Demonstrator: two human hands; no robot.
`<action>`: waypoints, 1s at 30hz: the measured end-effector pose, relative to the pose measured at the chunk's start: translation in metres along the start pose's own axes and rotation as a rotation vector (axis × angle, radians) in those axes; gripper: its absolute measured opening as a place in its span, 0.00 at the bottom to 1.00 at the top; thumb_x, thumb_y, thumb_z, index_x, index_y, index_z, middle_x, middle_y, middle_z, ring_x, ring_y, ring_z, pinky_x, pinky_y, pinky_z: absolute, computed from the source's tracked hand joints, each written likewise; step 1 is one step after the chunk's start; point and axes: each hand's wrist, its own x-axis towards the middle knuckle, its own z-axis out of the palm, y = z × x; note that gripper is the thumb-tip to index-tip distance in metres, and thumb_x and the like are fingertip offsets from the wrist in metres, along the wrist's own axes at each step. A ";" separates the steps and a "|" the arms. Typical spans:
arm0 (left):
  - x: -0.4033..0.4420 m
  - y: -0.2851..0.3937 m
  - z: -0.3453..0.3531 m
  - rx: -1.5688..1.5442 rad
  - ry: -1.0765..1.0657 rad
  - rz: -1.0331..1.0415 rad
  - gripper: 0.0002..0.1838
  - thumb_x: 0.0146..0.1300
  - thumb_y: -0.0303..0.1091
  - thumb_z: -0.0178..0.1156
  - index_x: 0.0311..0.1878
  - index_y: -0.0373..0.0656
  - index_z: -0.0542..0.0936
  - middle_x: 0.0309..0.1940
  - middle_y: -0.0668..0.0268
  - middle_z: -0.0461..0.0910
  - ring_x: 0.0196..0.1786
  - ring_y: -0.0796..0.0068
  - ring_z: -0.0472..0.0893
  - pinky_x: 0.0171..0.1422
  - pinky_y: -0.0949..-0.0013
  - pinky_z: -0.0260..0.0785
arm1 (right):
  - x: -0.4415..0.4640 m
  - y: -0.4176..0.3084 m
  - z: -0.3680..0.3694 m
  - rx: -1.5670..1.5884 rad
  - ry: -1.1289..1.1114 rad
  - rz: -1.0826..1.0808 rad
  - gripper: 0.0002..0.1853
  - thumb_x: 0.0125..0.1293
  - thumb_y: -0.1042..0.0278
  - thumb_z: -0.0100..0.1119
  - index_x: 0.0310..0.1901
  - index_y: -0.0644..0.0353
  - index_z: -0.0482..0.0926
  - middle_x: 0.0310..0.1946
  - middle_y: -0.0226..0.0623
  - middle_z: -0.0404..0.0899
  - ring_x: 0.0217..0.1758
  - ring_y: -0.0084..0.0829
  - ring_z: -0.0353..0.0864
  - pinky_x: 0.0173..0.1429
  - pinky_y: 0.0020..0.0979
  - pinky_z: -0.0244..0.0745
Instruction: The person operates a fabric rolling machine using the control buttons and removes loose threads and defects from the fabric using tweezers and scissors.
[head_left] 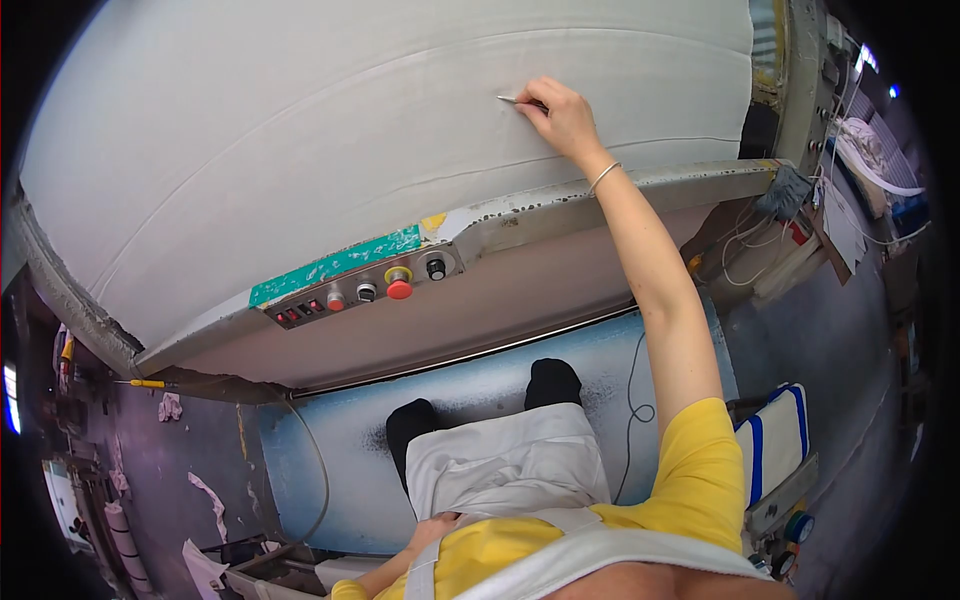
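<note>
A wide sheet of white cloth (400, 110) is spread over the machine in front of me, with a few curved lines or creases running across it. My right hand (562, 115) reaches out over its right half, fingers closed in a pinch. From them sticks a thin, pointed metal tool, probably tweezers (507, 99), its tip aimed left at or just above the cloth. My left hand (436, 528) rests low by my waist, against the white apron (510, 455); its fingers are mostly hidden.
Along the machine's front edge sits a control panel (365, 285) with a red stop button (399, 289), knobs and switches. Below lies a blue platform (330, 430) under my feet. Cables (640, 400) and cloth scraps (207, 500) lie about; a blue-and-white striped object (775, 445) stands at right.
</note>
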 end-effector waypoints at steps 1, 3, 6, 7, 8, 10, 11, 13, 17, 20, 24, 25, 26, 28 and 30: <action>-0.002 0.002 -0.001 -0.060 0.068 0.032 0.19 0.68 0.48 0.46 0.57 0.54 0.75 0.49 0.53 0.80 0.46 0.48 0.83 0.51 0.55 0.76 | -0.001 0.000 0.000 -0.007 -0.003 -0.005 0.03 0.59 0.70 0.63 0.33 0.52 0.78 0.32 0.29 0.80 0.34 0.37 0.81 0.36 0.36 0.76; -0.005 0.006 -0.001 -0.073 0.020 -0.053 0.20 0.68 0.48 0.47 0.58 0.53 0.75 0.49 0.53 0.80 0.46 0.48 0.83 0.51 0.54 0.76 | -0.002 0.000 0.001 -0.009 -0.006 -0.010 0.03 0.59 0.70 0.63 0.33 0.52 0.78 0.32 0.29 0.80 0.34 0.37 0.81 0.36 0.36 0.76; -0.006 0.009 -0.005 -0.095 -0.066 -0.221 0.21 0.68 0.47 0.47 0.60 0.52 0.74 0.50 0.54 0.81 0.47 0.48 0.83 0.51 0.54 0.75 | -0.001 0.002 0.000 -0.009 -0.013 -0.017 0.03 0.60 0.70 0.63 0.33 0.52 0.78 0.32 0.29 0.80 0.34 0.37 0.81 0.36 0.36 0.76; -0.007 -0.001 -0.005 -0.126 -0.022 -0.042 0.21 0.68 0.45 0.49 0.61 0.51 0.74 0.49 0.53 0.81 0.47 0.49 0.83 0.51 0.54 0.75 | -0.001 0.003 -0.001 -0.011 -0.010 -0.018 0.03 0.60 0.70 0.63 0.33 0.52 0.78 0.32 0.29 0.80 0.34 0.37 0.81 0.36 0.36 0.76; -0.009 -0.011 -0.008 -0.155 0.019 0.136 0.21 0.68 0.43 0.50 0.62 0.50 0.73 0.48 0.52 0.81 0.46 0.49 0.82 0.51 0.55 0.75 | -0.001 0.005 -0.001 0.011 -0.011 -0.018 0.03 0.60 0.70 0.63 0.34 0.52 0.78 0.32 0.29 0.80 0.34 0.37 0.81 0.36 0.36 0.76; -0.016 -0.019 -0.025 -0.186 0.062 0.316 0.21 0.68 0.41 0.52 0.62 0.49 0.73 0.47 0.52 0.82 0.46 0.49 0.82 0.51 0.55 0.75 | 0.000 0.007 -0.001 0.058 -0.016 -0.023 0.04 0.59 0.70 0.64 0.34 0.53 0.78 0.32 0.29 0.80 0.34 0.37 0.81 0.37 0.36 0.76; -0.022 -0.009 -0.052 -0.168 -0.049 0.302 0.22 0.66 0.37 0.55 0.62 0.47 0.73 0.44 0.52 0.83 0.45 0.50 0.83 0.50 0.57 0.75 | 0.000 0.007 -0.001 0.058 -0.016 -0.024 0.04 0.59 0.70 0.64 0.34 0.53 0.78 0.32 0.29 0.80 0.34 0.37 0.81 0.37 0.36 0.76; -0.026 -0.011 -0.096 -0.153 -0.144 0.234 0.20 0.64 0.32 0.58 0.60 0.45 0.75 0.36 0.54 0.83 0.40 0.55 0.84 0.46 0.60 0.76 | -0.001 0.006 0.000 0.118 -0.001 0.004 0.04 0.59 0.72 0.65 0.33 0.58 0.78 0.31 0.33 0.79 0.32 0.35 0.80 0.37 0.33 0.75; -0.011 0.043 -0.207 -0.288 0.088 0.017 0.09 0.70 0.32 0.53 0.47 0.38 0.76 0.25 0.64 0.80 0.29 0.72 0.83 0.37 0.68 0.75 | 0.000 0.001 -0.002 0.060 -0.006 -0.017 0.05 0.59 0.73 0.65 0.33 0.61 0.79 0.30 0.35 0.79 0.31 0.33 0.79 0.37 0.31 0.75; 0.016 0.079 -0.277 -0.413 0.293 0.126 0.10 0.74 0.33 0.49 0.47 0.39 0.77 0.22 0.69 0.76 0.25 0.81 0.79 0.33 0.74 0.72 | 0.001 0.005 -0.002 0.068 -0.014 -0.014 0.05 0.59 0.73 0.65 0.34 0.61 0.79 0.30 0.35 0.79 0.31 0.33 0.79 0.37 0.31 0.75; 0.091 0.125 -0.342 -0.118 0.717 0.708 0.12 0.73 0.29 0.48 0.54 0.38 0.76 0.27 0.64 0.80 0.26 0.78 0.79 0.34 0.72 0.71 | 0.003 0.008 -0.001 0.139 -0.021 0.016 0.04 0.59 0.73 0.66 0.34 0.60 0.79 0.31 0.34 0.79 0.31 0.34 0.80 0.37 0.31 0.75; 0.108 0.141 -0.356 -0.126 0.741 0.650 0.12 0.72 0.28 0.49 0.55 0.38 0.76 0.31 0.62 0.80 0.28 0.74 0.80 0.36 0.70 0.72 | 0.002 0.005 -0.001 0.111 -0.024 0.017 0.05 0.59 0.73 0.66 0.34 0.59 0.79 0.31 0.34 0.79 0.32 0.34 0.80 0.37 0.31 0.75; 0.123 0.156 -0.370 -0.132 0.764 0.593 0.13 0.71 0.27 0.50 0.55 0.37 0.75 0.35 0.60 0.80 0.31 0.69 0.80 0.38 0.67 0.73 | 0.001 0.003 -0.002 0.082 -0.026 0.019 0.05 0.59 0.72 0.66 0.34 0.59 0.79 0.31 0.34 0.79 0.32 0.34 0.80 0.37 0.31 0.75; 0.179 0.163 -0.393 0.176 1.095 0.778 0.14 0.71 0.28 0.52 0.58 0.39 0.75 0.37 0.57 0.79 0.38 0.59 0.80 0.41 0.62 0.73 | 0.001 0.002 -0.002 0.045 -0.033 -0.001 0.05 0.59 0.72 0.66 0.34 0.59 0.79 0.31 0.33 0.78 0.32 0.34 0.80 0.37 0.32 0.75; 0.207 0.185 -0.403 0.268 1.179 0.648 0.17 0.69 0.30 0.55 0.61 0.42 0.75 0.39 0.56 0.77 0.41 0.53 0.78 0.44 0.57 0.73 | 0.001 0.002 -0.003 -0.025 -0.045 -0.039 0.05 0.59 0.72 0.66 0.34 0.58 0.78 0.31 0.33 0.78 0.32 0.34 0.80 0.37 0.32 0.75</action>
